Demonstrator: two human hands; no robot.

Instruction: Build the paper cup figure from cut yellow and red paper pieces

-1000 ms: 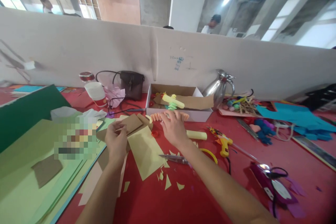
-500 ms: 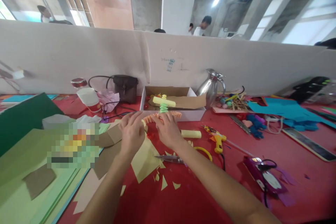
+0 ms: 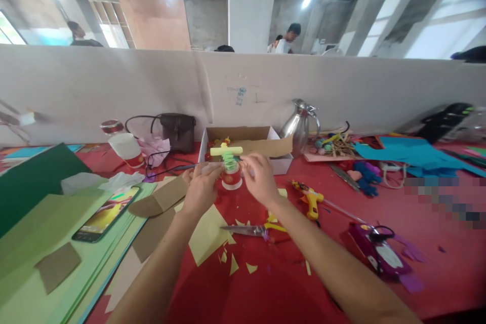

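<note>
Between my hands stands a paper figure: a red and white paper cup (image 3: 232, 180), a green pleated paper strip (image 3: 229, 161) above it, and a pale yellow paper roll (image 3: 226, 151) lying across the top. My left hand (image 3: 203, 187) is closed at the figure's left side, fingers curled over the end of an orange pleated paper strip. At the right side, my right hand (image 3: 260, 178) pinches the orange pleated paper strip (image 3: 246, 166). Part of the strip is hidden by my fingers and the figure. Scissors (image 3: 245, 230) with yellow handles lie nearer me.
Behind the figure sits an open cardboard box (image 3: 281, 165). A steel jug (image 3: 298, 129) stands right of it; a yellow glue gun (image 3: 313, 202) lies nearer. To the left, a phone (image 3: 106, 215) rests on green paper sheets (image 3: 34, 228). A white partition (image 3: 152, 81) runs behind, with people beyond.
The orange strip was stretched out above the table between my hands. Now my hands sit on either side of the figure, and its cup shows. My right hand has moved rightward. The view has shifted slightly.
</note>
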